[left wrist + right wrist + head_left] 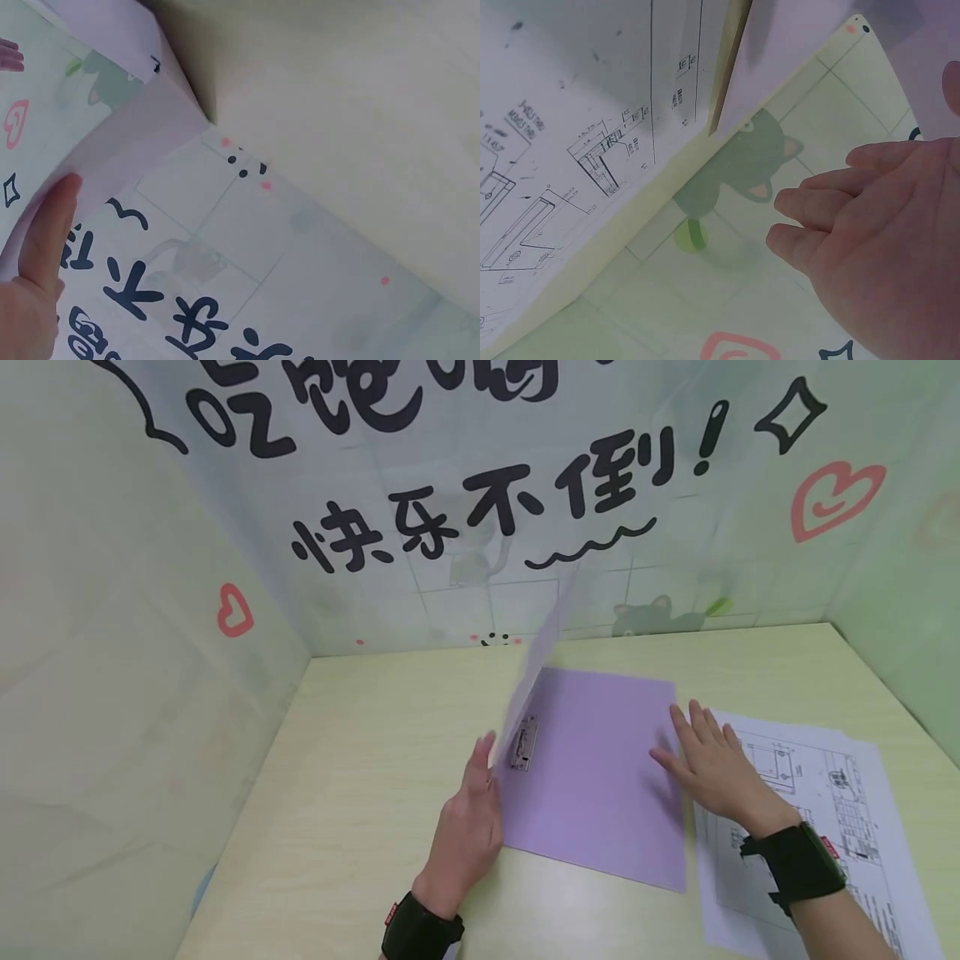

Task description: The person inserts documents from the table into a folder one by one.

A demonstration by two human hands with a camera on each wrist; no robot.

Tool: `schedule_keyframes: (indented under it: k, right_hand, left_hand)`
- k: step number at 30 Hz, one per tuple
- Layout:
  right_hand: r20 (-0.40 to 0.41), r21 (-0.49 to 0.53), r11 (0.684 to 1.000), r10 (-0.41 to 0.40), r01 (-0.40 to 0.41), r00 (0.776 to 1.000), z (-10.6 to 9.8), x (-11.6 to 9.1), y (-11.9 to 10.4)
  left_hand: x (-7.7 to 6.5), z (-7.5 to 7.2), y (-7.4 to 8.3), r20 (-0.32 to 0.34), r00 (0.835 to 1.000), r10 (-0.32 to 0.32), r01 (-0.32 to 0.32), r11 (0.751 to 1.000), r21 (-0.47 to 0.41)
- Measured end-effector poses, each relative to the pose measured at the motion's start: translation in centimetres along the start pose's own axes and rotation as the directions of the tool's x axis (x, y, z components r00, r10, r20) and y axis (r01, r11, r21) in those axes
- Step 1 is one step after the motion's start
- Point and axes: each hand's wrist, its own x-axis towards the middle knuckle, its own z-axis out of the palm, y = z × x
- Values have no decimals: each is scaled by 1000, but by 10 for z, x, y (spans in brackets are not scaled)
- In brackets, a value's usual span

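A purple clip folder [600, 785] lies on the table with its cover [534, 672] standing up, leaning slightly right. Inside, beside the spine, a metal clip [524, 743] shows. My left hand [467, 827] touches the cover's outer side at the near end, a straight finger [52, 225] lying along it in the left wrist view. Over the folder's right edge, my right hand [716, 768] is spread with straight fingers, holding nothing. Right beside that hand lie printed sheets with line drawings [847, 802].
The pale wooden table [360, 777] runs up to a fabric backdrop [360, 618] printed with black characters and hearts. Side curtains [120, 693] bound it left and right. The paper sheets overlap one another close to the folder's right edge.
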Motion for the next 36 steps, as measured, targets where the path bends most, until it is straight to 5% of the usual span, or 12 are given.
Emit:
schedule_keyframes:
  k: [4, 10, 20, 33, 36]
  right_hand:
    - [-3, 6, 1000, 1, -1, 1000, 0, 0, 2]
    - [2, 20, 1000, 3, -3, 1000, 0, -2, 3]
    - [1, 29, 1000, 7, -7, 1000, -1, -4, 4]
    - [-3, 24, 1000, 0, 0, 1000, -1, -2, 5]
    - [6, 29, 1000, 1, -1, 1000, 0, -1, 4]
  left_hand:
    - [5, -5, 0, 21, 999, 42, -41, 999, -30]
    - [9, -12, 3, 7, 1000, 19, -19, 1000, -11]
    - [23, -34, 3, -207, 978, -4, 19, 997, 74]
    - [39, -93, -3, -216, 962, -168, 166, 986, -27]
    - [39, -104, -6, -163, 961, -222, 216, 975, -54]
